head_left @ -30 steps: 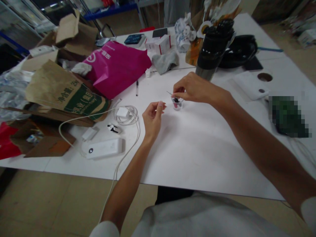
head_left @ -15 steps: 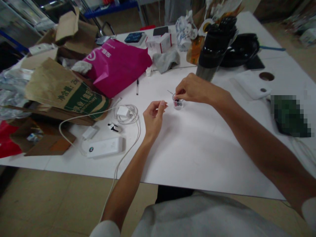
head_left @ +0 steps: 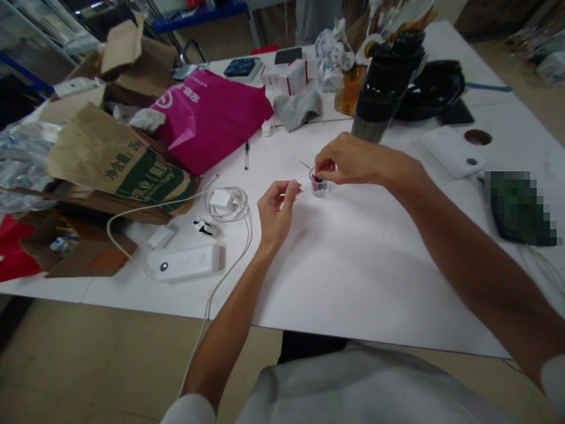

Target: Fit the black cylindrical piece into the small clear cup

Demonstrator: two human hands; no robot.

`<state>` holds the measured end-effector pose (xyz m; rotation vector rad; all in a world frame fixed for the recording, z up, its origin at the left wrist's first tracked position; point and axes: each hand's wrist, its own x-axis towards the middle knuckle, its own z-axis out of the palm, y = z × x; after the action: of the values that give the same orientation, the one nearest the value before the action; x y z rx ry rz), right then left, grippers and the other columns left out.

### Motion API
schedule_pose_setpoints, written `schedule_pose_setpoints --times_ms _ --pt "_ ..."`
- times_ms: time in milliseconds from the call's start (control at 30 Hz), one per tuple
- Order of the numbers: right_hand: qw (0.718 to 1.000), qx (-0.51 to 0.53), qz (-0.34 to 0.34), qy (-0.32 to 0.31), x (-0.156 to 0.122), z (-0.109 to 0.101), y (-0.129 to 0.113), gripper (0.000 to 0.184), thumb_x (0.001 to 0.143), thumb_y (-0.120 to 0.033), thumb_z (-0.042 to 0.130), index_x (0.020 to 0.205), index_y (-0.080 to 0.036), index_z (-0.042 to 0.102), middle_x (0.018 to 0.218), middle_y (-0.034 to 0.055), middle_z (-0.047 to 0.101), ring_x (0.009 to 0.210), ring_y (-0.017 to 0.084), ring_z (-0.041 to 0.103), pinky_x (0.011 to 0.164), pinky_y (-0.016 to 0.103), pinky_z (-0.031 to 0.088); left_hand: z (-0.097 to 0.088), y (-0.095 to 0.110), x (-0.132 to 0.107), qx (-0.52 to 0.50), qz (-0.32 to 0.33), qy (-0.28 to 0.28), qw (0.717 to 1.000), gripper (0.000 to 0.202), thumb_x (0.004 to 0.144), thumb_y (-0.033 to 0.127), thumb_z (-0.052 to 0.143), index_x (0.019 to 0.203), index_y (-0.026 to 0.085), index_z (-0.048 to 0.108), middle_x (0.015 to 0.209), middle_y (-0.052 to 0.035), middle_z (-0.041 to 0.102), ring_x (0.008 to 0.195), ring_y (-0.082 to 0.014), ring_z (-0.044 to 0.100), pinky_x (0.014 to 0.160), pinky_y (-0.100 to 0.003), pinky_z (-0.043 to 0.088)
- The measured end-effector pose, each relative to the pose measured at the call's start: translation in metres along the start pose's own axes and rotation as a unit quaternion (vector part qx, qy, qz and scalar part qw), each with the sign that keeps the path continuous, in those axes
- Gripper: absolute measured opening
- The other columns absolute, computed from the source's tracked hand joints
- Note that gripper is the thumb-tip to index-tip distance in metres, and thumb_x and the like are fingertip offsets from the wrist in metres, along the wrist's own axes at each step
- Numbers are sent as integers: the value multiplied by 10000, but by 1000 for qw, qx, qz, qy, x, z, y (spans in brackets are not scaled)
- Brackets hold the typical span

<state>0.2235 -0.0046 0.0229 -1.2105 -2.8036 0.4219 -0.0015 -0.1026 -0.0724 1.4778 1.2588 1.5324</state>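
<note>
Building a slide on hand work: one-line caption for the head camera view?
Right hand pinches at a small clear cup on a white table, left hand raised beside it.

clear plastic cup (head_left: 319,188) upright; dark, red bits (head_left: 318,185) inside

Two bare hands, the left hand (head_left: 276,217) and the right hand (head_left: 357,162), at one white table (head_left: 353,288): one small clear cup (head_left: 318,184) (its contents too small to count), one pen (head_left: 246,156), one magenta bag (head_left: 207,121), one kraft paper bag (head_left: 117,156), one black bottle (head_left: 384,82), one white power bank (head_left: 188,263) and, as far as the dim view allows, two white chargers (head_left: 220,200).
</note>
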Motion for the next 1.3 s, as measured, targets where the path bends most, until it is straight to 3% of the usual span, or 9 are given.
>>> schedule_pose_setpoints --times_ms 200,300,400,567,833,1300 --pt "1000 -9 6 0 -1 0 -4 268 1088 -403 715 1144 -241 921 1036 111 856 1010 309 766 869 411 513 -1 -8 -1 34 15 -20 999 456 1126 676 722 1053 231 795 1028 -73 839 987 -216 811 913 -359 651" --pt "1000 -11 10 -3 -2 1 -5 238 1081 -383 718 1089 -238 907 1035 111 840 990 299 769 841 397 506 0 -17 0 86 41 -60 994 396 1096 627 787 1211 248 784 1196 -100 839 1108 -244 802 971 -397 645" --pt "1000 -14 6 -7 -3 1 -6 214 1073 -323 697 1094 -233 890 1037 109 827 988 288 770 826 386 501 4 -29 6 129 60 -117 983 586 1001 594 907 1441 261 712 1427 -151 800 1294 -309 772 1076 -484 637" --pt "1000 1 -8 -6 -3 -1 -7 176 1062 -281 711 1071 -237 881 1026 106 825 999 285 771 854 386 507 18 -41 17 126 52 -167 976 687 985 525 931 1566 287 652 1570 -150 768 1423 -344 749 1200 -571 609" --pt "1000 17 -12 -8 -2 -1 -8 181 1045 -332 738 1065 -270 907 1017 101 847 1011 302 774 863 413 543 23 -40 17 78 30 -155 984 468 1008 387 895 1445 278 770 1388 -119 860 1278 -330 818 1181 -583 631" --pt "1000 11 -6 -13 -1 1 -13 146 984 -271 776 1020 -233 912 1005 108 830 989 287 775 854 411 544 18 -35 17 82 6 -166 983 455 962 387 942 1382 273 809 1349 -102 880 1211 -321 830 1184 -575 623"
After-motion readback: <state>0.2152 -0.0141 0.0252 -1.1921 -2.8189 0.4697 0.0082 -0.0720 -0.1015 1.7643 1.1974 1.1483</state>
